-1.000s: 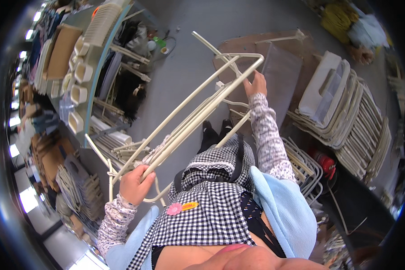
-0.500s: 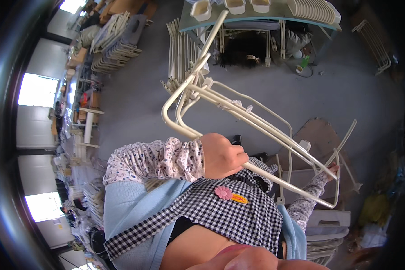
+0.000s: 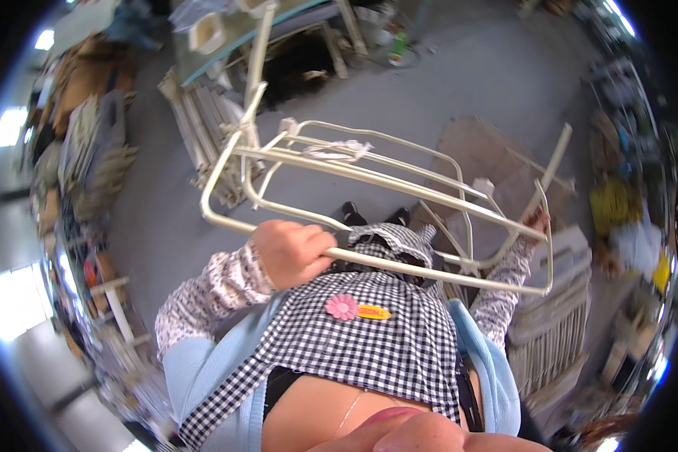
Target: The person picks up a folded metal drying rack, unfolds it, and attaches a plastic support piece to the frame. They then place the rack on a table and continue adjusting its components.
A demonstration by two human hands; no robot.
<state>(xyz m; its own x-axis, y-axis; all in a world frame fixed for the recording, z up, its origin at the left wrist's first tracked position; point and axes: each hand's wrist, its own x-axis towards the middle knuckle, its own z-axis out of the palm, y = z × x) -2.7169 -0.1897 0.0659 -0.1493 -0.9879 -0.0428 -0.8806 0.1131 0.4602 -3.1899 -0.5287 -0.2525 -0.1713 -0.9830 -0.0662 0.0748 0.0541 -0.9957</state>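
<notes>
Frame (image 3: 384,184), judged light and stiff, best held by the bar (image 3: 399,266) inside left grip (image 3: 290,252), wrapped round it; right grip (image 3: 535,221) seemingly clasps one end.

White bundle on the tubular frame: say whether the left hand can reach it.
Probably yes, once the left hand releases the near tube: the white bundle looks uncovered, though another tube crosses between.

A white tub (image 3: 206,33) sits on a table (image 3: 237,36), and a small green thing (image 3: 399,45) is on the grey floor (image 3: 339,94) near it. A big brown sheet (image 3: 463,151) lies flat. Far to the right, a yellow bundle (image 3: 609,207) sits beside a pale blue one (image 3: 640,242).
</notes>
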